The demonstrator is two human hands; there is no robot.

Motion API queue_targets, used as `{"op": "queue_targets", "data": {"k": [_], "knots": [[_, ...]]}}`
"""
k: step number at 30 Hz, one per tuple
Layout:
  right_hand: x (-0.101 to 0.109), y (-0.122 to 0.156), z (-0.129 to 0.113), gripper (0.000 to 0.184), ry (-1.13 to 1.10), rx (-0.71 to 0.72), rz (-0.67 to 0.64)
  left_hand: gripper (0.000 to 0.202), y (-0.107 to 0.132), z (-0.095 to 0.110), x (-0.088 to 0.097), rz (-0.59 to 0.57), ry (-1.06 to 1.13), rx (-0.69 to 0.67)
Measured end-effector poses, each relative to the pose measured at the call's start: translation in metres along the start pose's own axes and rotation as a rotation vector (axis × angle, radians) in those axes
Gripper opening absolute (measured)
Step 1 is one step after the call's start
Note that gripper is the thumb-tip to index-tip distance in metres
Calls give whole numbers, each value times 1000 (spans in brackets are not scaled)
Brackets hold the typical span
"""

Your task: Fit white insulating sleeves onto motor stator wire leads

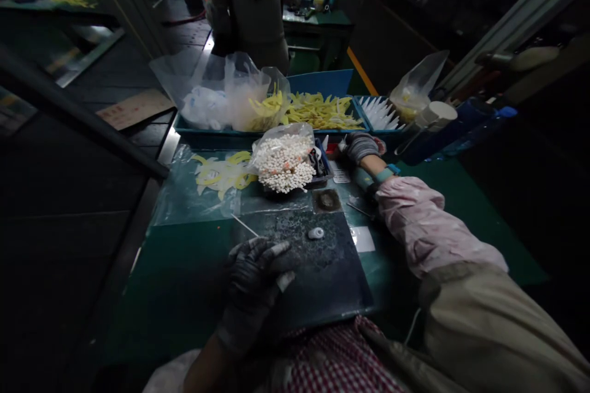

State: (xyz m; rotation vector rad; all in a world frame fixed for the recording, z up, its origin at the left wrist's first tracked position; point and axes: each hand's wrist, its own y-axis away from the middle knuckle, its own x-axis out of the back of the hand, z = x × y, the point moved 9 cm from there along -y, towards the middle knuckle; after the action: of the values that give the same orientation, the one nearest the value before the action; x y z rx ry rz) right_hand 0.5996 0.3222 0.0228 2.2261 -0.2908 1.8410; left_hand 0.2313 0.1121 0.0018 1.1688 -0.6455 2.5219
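My left hand, in a dark glove, rests on the dark work mat with its fingers curled round a thin white stick. My right hand, gloved in grey, reaches forward past a small dark tray toward the blue bins; its fingers are curled and what they hold is hidden. A clear bag of white sticks with orange tips stands on that tray. A small grey oval piece lies on the mat.
Yellow strips lie on clear plastic at left and fill a blue bin. White pieces sit in another bin. Plastic bags stand behind. Another person stands beyond the table. A blue bottle lies at right.
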Motion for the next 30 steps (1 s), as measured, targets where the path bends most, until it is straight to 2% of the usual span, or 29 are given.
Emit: {"op": "queue_targets", "data": {"k": [3,7,10,12,15,18,21,25,30], "knots": [[20,12,1,29,-32,-62,14,39,-4,0,8,49,71,-4],[72,50,-2,17,-124,-60,59,34,-23,4,18,96,322,7],[101,95,-20,21,-371,56,19,47,-48,14,9,41,587,73],[107,128,-39,29,-509,173,-27,58,-66,26,-6,-18,771,111],[98,171,-66,39,-582,319,-50,71,-86,47,-31,-123,1042,132],[74,199,-83,39,-672,395,-80,53,-89,51,-42,-142,1084,144],[57,213,-90,36,-755,397,-30,32,-81,43,-38,-111,1024,163],[48,222,-93,35,-802,364,68,33,-70,36,-30,-107,984,155],[40,230,-99,30,-829,350,76,32,-64,33,-21,-86,852,151]]}}
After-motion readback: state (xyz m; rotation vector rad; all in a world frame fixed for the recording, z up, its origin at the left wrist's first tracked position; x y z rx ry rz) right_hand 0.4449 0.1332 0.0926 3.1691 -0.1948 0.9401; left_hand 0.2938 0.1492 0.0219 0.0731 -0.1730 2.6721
